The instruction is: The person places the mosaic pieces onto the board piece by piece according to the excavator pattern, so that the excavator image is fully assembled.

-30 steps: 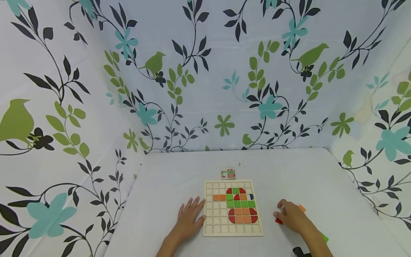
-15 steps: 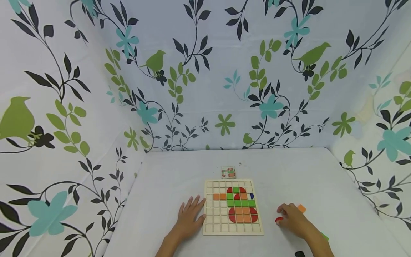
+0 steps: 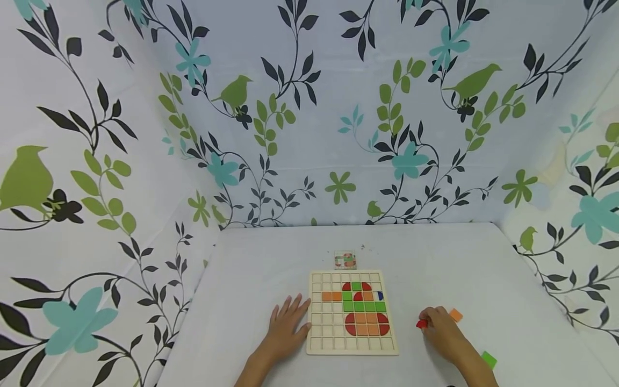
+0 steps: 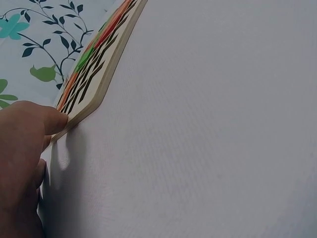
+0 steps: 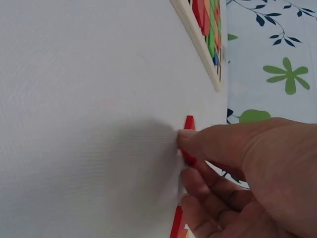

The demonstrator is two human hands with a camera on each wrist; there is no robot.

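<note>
A pale wooden grid board lies on the white table, its slots partly filled with red, green and orange tiles and one blue piece. My left hand rests flat at the board's left edge with fingers spread. In the left wrist view, the thumb touches the board's rim. To the right of the board, my right hand pinches a small red tile between thumb and fingers. That red tile sticks out past the thumb in the right wrist view, and a second red piece shows below the fingers.
An orange tile lies just beyond the right hand, and a green tile lies beside the right forearm. Behind the board is a small picture card with a coloured pattern. Printed cloth hangs around the table.
My right hand has picked at the red tile and now pinches it, slightly turned and raised in view. The green tile beside the forearm has come into fuller view. The left hand stays put.
</note>
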